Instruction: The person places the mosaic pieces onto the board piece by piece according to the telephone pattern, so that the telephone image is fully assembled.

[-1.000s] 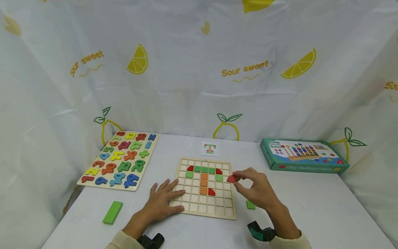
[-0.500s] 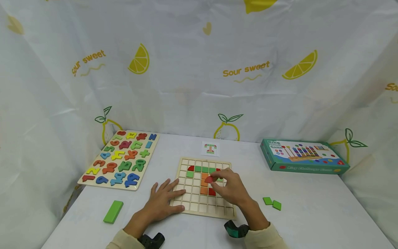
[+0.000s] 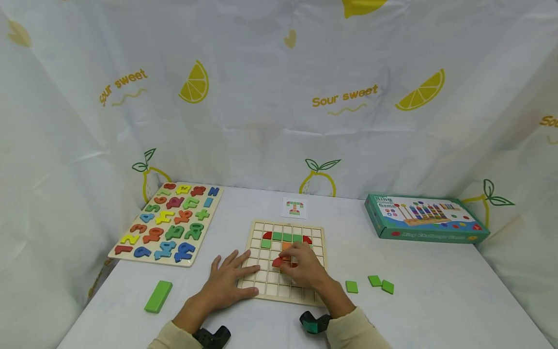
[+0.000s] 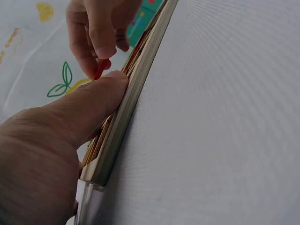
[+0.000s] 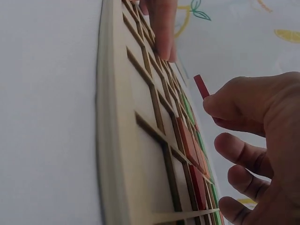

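A pale wooden grid board (image 3: pixel 287 301) lies on the table with red, green and orange tiles forming a T-like pattern. My right hand (image 3: pixel 307 266) pinches a red quarter-round tile (image 3: pixel 277 262) between thumb and finger, over the middle of the grid and partly covering the orange tiles. In the right wrist view the tile (image 5: pixel 200 86) appears above the board's surface, apart from it. My left hand (image 3: pixel 225 283) rests with spread fingers on the board's left side. Its thumb (image 4: pixel 101 96) lies on the near edge in the left wrist view.
Behind the board lies a small pattern card (image 3: pixel 294 208). A number puzzle board (image 3: pixel 192 247) is at the left, with a green block (image 3: pixel 158 296) in front. Several green tiles (image 3: pixel 374 281) lie right of the grid. A green game box (image 3: pixel 427 218) stands at back right.
My right hand has moved left from beside the board's right edge to over its middle, carrying the red quarter-round tile. My left hand has stayed in place.
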`<control>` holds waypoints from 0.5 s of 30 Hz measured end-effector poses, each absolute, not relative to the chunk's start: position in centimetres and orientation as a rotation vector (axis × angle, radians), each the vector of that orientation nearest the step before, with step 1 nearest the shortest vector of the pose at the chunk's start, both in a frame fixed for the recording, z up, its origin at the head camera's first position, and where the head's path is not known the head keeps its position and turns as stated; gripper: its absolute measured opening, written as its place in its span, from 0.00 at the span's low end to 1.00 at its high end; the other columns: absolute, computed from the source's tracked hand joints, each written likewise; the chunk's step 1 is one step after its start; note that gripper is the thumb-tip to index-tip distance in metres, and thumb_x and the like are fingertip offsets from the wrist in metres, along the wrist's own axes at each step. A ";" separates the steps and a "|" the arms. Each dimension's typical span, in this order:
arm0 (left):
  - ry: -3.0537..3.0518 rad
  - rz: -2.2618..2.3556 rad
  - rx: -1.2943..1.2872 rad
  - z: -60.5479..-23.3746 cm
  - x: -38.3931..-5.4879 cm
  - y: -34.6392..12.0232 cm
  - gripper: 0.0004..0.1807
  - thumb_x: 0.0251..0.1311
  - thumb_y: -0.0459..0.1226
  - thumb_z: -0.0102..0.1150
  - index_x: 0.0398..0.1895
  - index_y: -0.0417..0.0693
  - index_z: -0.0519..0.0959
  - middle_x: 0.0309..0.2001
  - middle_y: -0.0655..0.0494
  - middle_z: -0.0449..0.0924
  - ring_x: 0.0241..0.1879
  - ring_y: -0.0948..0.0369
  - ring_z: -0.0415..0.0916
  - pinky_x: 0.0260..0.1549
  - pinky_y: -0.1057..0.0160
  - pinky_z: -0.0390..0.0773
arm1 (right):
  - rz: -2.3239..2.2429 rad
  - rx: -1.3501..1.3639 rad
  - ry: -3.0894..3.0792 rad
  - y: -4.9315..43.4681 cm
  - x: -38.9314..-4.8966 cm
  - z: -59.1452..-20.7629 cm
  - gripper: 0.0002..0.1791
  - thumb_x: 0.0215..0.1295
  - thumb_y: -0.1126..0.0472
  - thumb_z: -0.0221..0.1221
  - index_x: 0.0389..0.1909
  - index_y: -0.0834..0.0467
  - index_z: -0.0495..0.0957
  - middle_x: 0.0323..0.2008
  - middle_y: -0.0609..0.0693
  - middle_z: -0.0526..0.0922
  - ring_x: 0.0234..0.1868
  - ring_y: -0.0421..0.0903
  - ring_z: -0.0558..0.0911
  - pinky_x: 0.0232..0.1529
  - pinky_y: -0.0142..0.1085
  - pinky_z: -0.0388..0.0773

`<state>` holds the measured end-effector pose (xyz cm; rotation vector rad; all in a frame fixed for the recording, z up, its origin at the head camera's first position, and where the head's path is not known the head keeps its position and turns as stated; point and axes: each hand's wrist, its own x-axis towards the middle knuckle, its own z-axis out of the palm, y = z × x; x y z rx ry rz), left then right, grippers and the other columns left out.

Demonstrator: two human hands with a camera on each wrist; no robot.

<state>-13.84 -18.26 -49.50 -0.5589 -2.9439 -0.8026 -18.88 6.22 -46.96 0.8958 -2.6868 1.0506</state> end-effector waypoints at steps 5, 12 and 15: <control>-2.950 -0.807 -0.557 -49.4 -13.8 -18.3 0.34 0.51 0.65 0.61 0.60 0.62 0.79 0.71 0.54 0.60 0.71 0.44 0.47 0.61 0.32 0.36 | 1.027 0.888 -2.751 5.7 -19.0 -47.0 0.11 0.54 0.66 0.65 0.39 0.59 0.86 0.37 0.46 0.75 0.45 0.49 0.70 0.42 0.45 0.71; -2.947 -0.829 -0.556 -49.2 -13.7 -18.3 0.33 0.52 0.64 0.61 0.60 0.63 0.79 0.71 0.55 0.59 0.71 0.45 0.47 0.61 0.32 0.35 | 0.916 0.827 -2.835 5.1 -19.0 -47.2 0.10 0.53 0.61 0.65 0.39 0.54 0.87 0.36 0.44 0.72 0.40 0.46 0.67 0.36 0.41 0.68; -2.945 -0.831 -0.557 -49.3 -13.8 -18.3 0.33 0.52 0.64 0.61 0.60 0.63 0.79 0.71 0.55 0.59 0.71 0.44 0.46 0.61 0.32 0.35 | 0.903 0.829 -2.843 5.2 -19.1 -47.2 0.12 0.54 0.60 0.65 0.41 0.54 0.86 0.36 0.44 0.72 0.40 0.45 0.66 0.35 0.40 0.67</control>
